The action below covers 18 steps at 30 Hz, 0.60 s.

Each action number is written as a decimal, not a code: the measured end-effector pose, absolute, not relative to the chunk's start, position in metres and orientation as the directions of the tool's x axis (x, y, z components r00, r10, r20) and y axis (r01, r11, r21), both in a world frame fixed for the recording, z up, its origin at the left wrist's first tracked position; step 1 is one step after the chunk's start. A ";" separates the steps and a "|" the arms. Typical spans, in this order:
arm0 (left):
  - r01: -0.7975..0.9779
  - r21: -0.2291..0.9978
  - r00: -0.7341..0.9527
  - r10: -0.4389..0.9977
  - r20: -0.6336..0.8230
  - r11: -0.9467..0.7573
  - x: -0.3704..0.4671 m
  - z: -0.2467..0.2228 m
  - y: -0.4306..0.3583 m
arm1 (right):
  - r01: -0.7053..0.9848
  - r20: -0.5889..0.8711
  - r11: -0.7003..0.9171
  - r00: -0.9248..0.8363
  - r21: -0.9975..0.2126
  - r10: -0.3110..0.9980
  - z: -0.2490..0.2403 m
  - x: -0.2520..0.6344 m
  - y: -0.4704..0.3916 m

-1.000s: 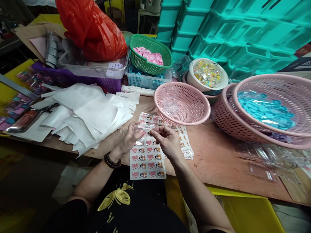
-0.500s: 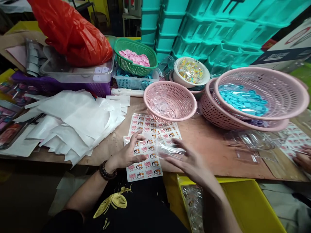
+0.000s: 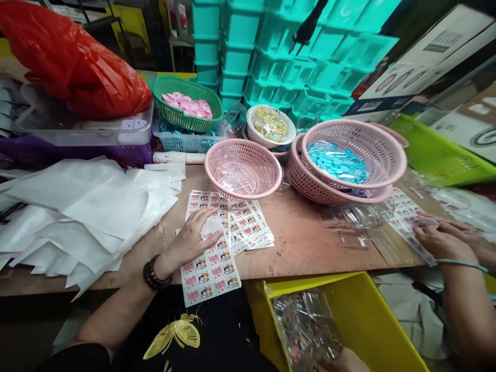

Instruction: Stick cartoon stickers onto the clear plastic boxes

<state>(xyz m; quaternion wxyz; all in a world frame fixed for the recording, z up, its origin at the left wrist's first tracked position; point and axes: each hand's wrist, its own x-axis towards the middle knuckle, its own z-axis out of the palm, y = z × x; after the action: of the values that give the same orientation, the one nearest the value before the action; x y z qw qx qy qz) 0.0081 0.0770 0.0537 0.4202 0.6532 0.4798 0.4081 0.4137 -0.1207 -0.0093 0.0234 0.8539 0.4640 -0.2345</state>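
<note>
My left hand [image 3: 194, 237] lies over a sheet of cartoon cat stickers [image 3: 213, 274], fingers stretched out and a dark bead bracelet on the wrist. A bare white patch shows on the sheet beside the fingers. Under and to the right of it are more sticker sheets [image 3: 253, 225]. Low in the picture, my right hand [image 3: 344, 361] is inside a yellow bin [image 3: 372, 320], at a heap of clear plastic pieces [image 3: 304, 320]. Its fingers are mostly hidden, so whether they hold a piece cannot be seen.
A pink basket [image 3: 267, 178] with clear film stands behind the sheets. Stacked pink baskets [image 3: 395, 165] hold blue pieces. White backing papers [image 3: 96, 201] pile up at left. Another person's hands [image 3: 445, 240] work at right. Clear plastic cases [image 3: 354, 237] lie between.
My right hand has moved from above the sticker sheets, where it was at a clear plastic piece, down into the yellow bin. My left hand has settled lower onto the sheet. The view has turned right.
</note>
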 end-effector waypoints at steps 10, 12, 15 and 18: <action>0.388 0.912 0.208 0.977 0.051 -0.131 -0.012 0.064 0.062 | 0.944 0.358 0.219 -0.122 -0.245 0.926 0.111 0.290 0.200; 0.412 0.905 0.197 0.980 0.025 -0.106 -0.022 0.067 0.056 | 0.941 0.356 0.221 -0.121 -0.255 0.927 0.105 0.259 0.239; 0.453 0.889 0.178 0.984 -0.008 -0.075 -0.039 0.071 0.050 | 0.925 0.384 0.248 -0.125 -0.290 0.915 0.096 0.244 0.263; 0.441 0.895 0.196 0.980 -0.020 -0.070 -0.052 0.066 0.049 | 0.922 0.408 0.231 -0.089 -0.312 0.909 0.107 0.253 0.257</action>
<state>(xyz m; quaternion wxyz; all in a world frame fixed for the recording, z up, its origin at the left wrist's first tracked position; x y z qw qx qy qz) -0.0521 0.0492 0.0665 0.4124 0.6543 0.5431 0.3270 0.2533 0.2570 0.1067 -0.2662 0.6201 0.7379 0.0121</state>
